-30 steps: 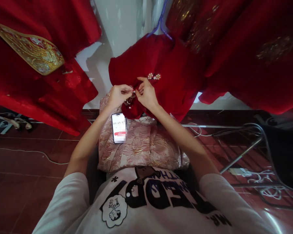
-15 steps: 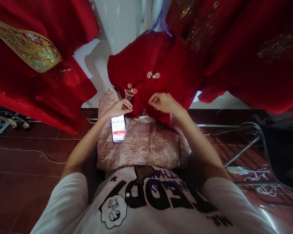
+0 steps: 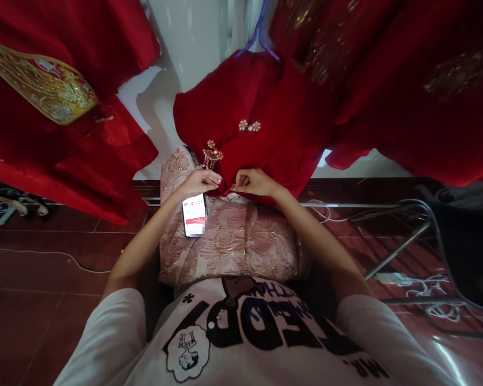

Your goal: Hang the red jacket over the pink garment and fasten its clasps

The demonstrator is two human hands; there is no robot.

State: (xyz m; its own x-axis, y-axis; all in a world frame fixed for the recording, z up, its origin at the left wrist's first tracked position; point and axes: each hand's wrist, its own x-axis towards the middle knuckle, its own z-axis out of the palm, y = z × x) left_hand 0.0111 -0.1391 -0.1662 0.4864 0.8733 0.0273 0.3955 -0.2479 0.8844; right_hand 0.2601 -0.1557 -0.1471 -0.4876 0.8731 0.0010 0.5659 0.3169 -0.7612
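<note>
A red garment [image 3: 261,96] hangs from a purple hanger [image 3: 260,37] in front of me, its lower edge at my lap. Beaded flower clasps [image 3: 249,126] sit at its middle, and a tasselled bead ornament [image 3: 212,153] lies lower left. My left hand [image 3: 201,182] is pinched closed just below that ornament, near the hem. Facing it, my right hand [image 3: 255,182] is also pinched, with tiny pale bits at its fingertips. What either pinch holds is too small to make out. Under both hands, pink brocade fabric [image 3: 225,241] covers my lap.
A lit phone [image 3: 194,214] showing a timer lies on the brocade below my left wrist. Red garments with gold decoration [image 3: 64,91] hang on both sides. To the right stands a metal-framed chair [image 3: 434,230], with white cables [image 3: 430,300] on the tiled floor.
My right hand has moved left and down to the hem, close to my left hand. My left hand has shifted slightly right, its fingers stretching toward the right hand.
</note>
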